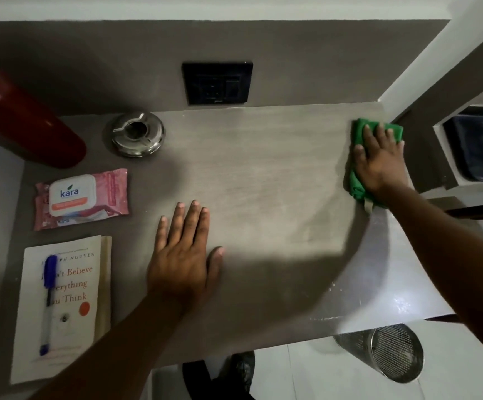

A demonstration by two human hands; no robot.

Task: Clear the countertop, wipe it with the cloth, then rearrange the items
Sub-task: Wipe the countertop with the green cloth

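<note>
The countertop [263, 174] is being wiped, and the step is best done with the green cloth [361, 180] kept flat and drawn in overlapping passes from the far right corner, where it now lies, toward the left, the pale specks near the front right edge being taken in. The cloth is pressed down under the right hand [379, 160], fingers spread wide over it; the left hand [182, 255] is laid flat on bare surface, fingers extended and slightly apart, holding nothing. Along the left side are counted one red bottle [23, 119], one book [64, 301], one wipes pack [81, 197], one steel ashtray [134, 134], and one blue pen [48, 301] resting on the book.
</note>
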